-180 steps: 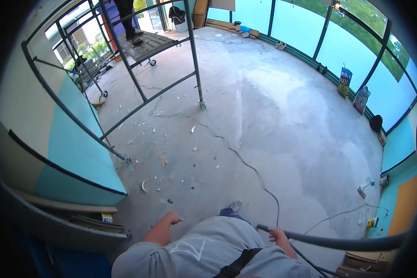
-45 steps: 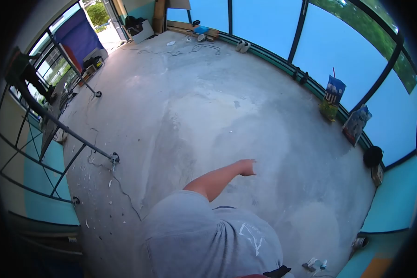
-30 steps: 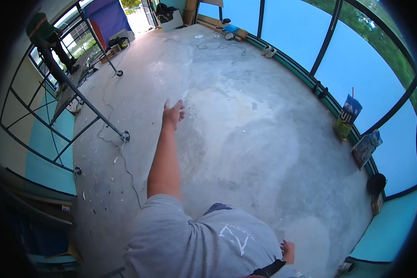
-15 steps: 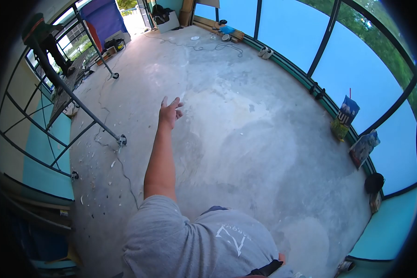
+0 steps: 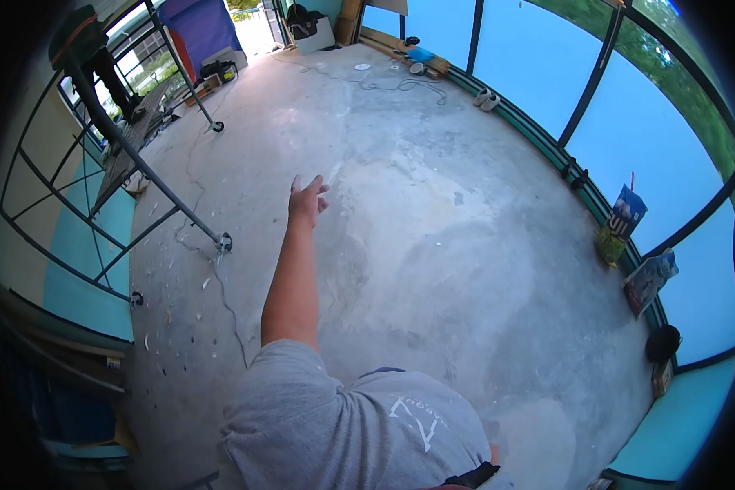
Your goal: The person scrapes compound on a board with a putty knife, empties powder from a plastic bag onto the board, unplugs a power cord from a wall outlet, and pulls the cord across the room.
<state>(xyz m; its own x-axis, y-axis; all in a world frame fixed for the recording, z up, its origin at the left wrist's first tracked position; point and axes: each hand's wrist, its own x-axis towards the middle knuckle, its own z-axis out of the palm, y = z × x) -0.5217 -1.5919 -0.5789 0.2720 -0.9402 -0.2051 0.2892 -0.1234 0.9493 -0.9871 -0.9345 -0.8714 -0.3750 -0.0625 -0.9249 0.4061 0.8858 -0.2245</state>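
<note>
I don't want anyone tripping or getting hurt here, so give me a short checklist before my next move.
1. Left hand free: ok; stretched out above the floor, fingers spread, nothing visible in it.
2. Right hand free: cannot tell; mostly hidden beside the grey shirt.
3. Cable off the floor: not ok; it trails across it.
4. Scraps swept up: not ok; they lie scattered near the scaffold.
5. Scaffold unoccupied: not ok; a person stands on it.
6. Wheel locked: cannot tell; too small.
</note>
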